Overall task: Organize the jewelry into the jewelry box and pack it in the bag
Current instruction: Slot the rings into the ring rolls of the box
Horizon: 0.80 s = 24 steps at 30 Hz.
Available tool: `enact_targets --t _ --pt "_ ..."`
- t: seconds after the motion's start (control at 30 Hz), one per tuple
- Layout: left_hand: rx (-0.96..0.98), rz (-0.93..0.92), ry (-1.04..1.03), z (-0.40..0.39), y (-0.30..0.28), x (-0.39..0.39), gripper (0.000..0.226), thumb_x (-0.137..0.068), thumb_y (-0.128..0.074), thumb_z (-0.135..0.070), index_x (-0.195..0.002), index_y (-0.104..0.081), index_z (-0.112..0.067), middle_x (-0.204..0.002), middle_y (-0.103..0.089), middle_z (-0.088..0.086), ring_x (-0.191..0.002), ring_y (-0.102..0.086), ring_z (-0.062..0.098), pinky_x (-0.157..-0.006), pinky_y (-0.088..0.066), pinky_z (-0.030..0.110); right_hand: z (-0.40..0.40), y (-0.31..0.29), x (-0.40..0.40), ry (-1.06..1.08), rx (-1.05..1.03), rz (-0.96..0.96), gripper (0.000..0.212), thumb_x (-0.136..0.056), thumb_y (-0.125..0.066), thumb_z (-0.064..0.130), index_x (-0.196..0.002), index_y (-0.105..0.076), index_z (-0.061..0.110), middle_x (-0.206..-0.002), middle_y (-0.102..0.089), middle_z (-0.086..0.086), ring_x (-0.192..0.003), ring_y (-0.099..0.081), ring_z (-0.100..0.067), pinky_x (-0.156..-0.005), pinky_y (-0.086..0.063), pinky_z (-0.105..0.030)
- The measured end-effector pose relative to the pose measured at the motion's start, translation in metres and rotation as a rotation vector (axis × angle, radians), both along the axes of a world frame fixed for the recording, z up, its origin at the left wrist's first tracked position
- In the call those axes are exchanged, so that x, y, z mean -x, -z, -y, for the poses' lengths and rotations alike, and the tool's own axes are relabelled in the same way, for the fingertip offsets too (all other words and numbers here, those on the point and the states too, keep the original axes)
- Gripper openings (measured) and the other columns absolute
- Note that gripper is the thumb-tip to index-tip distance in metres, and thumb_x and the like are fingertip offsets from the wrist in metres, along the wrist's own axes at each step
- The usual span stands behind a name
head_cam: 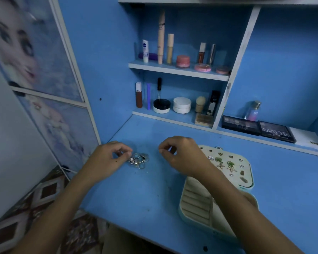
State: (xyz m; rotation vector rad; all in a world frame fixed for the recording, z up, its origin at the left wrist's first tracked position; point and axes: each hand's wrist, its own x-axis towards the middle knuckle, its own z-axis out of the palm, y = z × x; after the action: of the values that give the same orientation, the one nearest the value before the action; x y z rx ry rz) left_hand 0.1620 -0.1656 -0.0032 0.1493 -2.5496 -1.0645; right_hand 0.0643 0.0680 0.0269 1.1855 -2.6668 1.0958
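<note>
A small heap of silver rings [139, 160] lies on the blue desk [136, 191]. My left hand [108, 158] rests just left of the heap, thumb and fingers pinched at its edge; whether a ring sits between them is unclear. My right hand [182, 154] hovers to the right of the heap, fingertips pinched together, apparently on something tiny. The open jewelry box [196, 204] sits at the right under my right forearm, its cream ring slots visible. Its lid panel [246, 171] holds several earrings, among them two green starfish drops [226, 165]. No bag is in view.
Shelves at the back hold lip products, tubes, jars, compacts and a brush [200, 104]. Eyeshadow palettes [275, 132] and a small bottle [252, 111] stand on the right ledge. A picture panel [35, 70] runs along the left. Patterned floor shows below the desk's left edge.
</note>
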Motion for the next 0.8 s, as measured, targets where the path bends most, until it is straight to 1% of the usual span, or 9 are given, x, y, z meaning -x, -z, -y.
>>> enact_targets --t 0.1,0.2,0.3,0.43,0.53,0.63,0.73,0.8 --pt "-0.012 0.036 -0.006 0.002 0.003 -0.004 0.008 -0.087 -0.075 -0.016 -0.090 -0.077 -0.022 -0.086 -0.071 -0.007 -0.087 -0.064 0.005 -0.075 -0.044 0.007 0.018 0.006 -0.003 -0.063 -0.065 0.045 0.007 -0.091 -0.067 0.019 -0.092 -0.074 0.019 -0.085 -0.064 0.012 -0.069 -0.055 -0.001 -0.067 -0.038 -0.006" --pt "-0.001 0.054 0.007 0.002 0.005 -0.006 0.008 -0.087 -0.075 -0.019 -0.092 -0.077 -0.025 -0.087 -0.071 -0.009 -0.088 -0.064 0.002 -0.076 -0.044 0.009 0.031 0.012 -0.005 -0.101 -0.105 0.054 0.009 -0.091 -0.067 0.017 -0.095 -0.074 0.019 -0.087 -0.067 0.009 -0.068 -0.054 -0.003 -0.067 -0.040 -0.007" --pt "0.011 0.058 0.034 0.002 0.007 -0.008 0.012 -0.086 -0.076 -0.021 -0.095 -0.075 -0.029 -0.089 -0.071 -0.014 -0.088 -0.065 -0.002 -0.076 -0.045 0.008 0.039 0.018 -0.006 -0.119 -0.127 0.070 0.014 -0.090 -0.067 0.016 -0.098 -0.076 0.023 -0.087 -0.069 0.006 -0.073 -0.056 -0.006 -0.073 -0.047 -0.017" --pt "0.006 0.055 0.027 0.002 0.010 -0.007 0.014 -0.084 -0.078 -0.021 -0.095 -0.075 -0.029 -0.085 -0.071 -0.013 -0.084 -0.066 0.003 -0.073 -0.047 0.011 0.044 0.022 -0.008 -0.135 -0.156 0.091 0.016 -0.089 -0.068 0.018 -0.101 -0.076 0.025 -0.083 -0.065 0.010 -0.073 -0.055 -0.004 -0.069 -0.044 -0.011" --pt "-0.009 0.058 0.026 0.002 0.011 -0.006 0.016 -0.083 -0.079 -0.017 -0.093 -0.075 -0.030 -0.084 -0.072 -0.014 -0.083 -0.066 0.006 -0.073 -0.049 0.014 0.045 0.023 -0.008 -0.125 -0.159 0.119 0.010 -0.087 -0.071 0.021 -0.096 -0.076 0.024 -0.079 -0.067 0.010 -0.070 -0.056 -0.004 -0.071 -0.047 -0.017" --pt "-0.031 0.068 0.019 0.002 0.010 -0.006 0.017 -0.083 -0.079 -0.015 -0.092 -0.076 -0.029 -0.084 -0.071 -0.018 -0.083 -0.066 0.006 -0.073 -0.049 0.012 0.046 0.024 -0.008 -0.101 -0.148 0.140 0.002 -0.083 -0.075 0.021 -0.085 -0.075 0.022 -0.073 -0.064 0.012 -0.067 -0.055 -0.001 -0.069 -0.047 -0.018" --pt "-0.027 0.074 0.023 0.000 0.009 -0.008 0.016 -0.083 -0.078 -0.014 -0.091 -0.075 -0.027 -0.085 -0.070 -0.022 -0.084 -0.066 0.003 -0.072 -0.047 0.010 0.047 0.025 -0.008 -0.078 -0.158 0.147 0.005 -0.082 -0.076 0.024 -0.079 -0.073 0.022 -0.075 -0.066 0.009 -0.069 -0.057 -0.006 -0.069 -0.051 -0.024" --pt "-0.018 0.079 0.017 -0.001 0.008 -0.008 0.016 -0.083 -0.078 -0.015 -0.090 -0.075 -0.029 -0.085 -0.070 -0.023 -0.083 -0.065 0.005 -0.070 -0.048 0.011 0.047 0.027 -0.008 -0.074 -0.155 0.127 0.006 -0.083 -0.075 0.023 -0.079 -0.072 0.020 -0.074 -0.066 0.008 -0.069 -0.057 -0.008 -0.069 -0.052 -0.027"
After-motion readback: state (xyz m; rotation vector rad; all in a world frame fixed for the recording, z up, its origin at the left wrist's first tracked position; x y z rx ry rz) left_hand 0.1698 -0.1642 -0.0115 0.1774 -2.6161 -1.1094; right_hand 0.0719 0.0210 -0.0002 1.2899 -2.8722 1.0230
